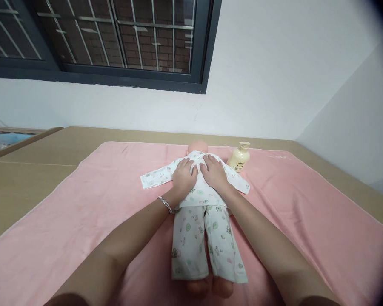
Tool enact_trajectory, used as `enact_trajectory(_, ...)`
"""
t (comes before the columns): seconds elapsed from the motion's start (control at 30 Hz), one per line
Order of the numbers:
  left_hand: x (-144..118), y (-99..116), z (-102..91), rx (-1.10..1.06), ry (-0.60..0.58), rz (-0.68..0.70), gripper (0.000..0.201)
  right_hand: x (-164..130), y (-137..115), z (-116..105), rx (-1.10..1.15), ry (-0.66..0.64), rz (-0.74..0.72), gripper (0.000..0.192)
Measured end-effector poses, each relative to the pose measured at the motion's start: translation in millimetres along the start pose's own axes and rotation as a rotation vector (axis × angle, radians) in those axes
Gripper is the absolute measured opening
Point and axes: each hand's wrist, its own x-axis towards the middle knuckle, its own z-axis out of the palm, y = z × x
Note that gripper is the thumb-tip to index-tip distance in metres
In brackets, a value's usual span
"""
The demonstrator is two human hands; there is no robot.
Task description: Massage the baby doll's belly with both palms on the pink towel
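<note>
A baby doll [198, 146] lies on its back or front, which I cannot tell, on a pink blanket [92, 204]. It wears a white printed top [199, 196] and matching pants [190, 242], with its feet toward me and its sleeves spread out. My left hand [184, 176] rests flat on the left side of the doll's upper body, and a silver bangle circles that wrist. On the right side of the upper body lies my right hand [214, 172], also flat, fingers stretched out. Both hands touch the top's cloth and hold nothing.
A pale yellow pump bottle [239, 157] stands on the blanket just beyond the doll's right-hand sleeve. Under the blanket is a wooden surface [35, 170], bounded at the back by a white wall. A dark-framed barred window [130, 74] is above.
</note>
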Motion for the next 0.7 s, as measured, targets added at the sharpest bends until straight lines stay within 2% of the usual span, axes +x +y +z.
enact_trajectory(0.2, 4, -5, 2.3, 0.0, -0.067, 0.042, 0.037, -1, -2, -5, -0.058, -0.012, -0.012, 0.05)
enact_trajectory(0.47, 11, -8, 1.8, -0.035, -0.152, 0.041, 0.044, -18, -32, -26, -0.305, -0.039, 0.001, 0.038)
enact_trajectory(0.7, 15, -12, 3.8, -0.043, -0.23, 0.016, 0.049, -20, -33, -36, -0.278, -0.087, 0.01, 0.035)
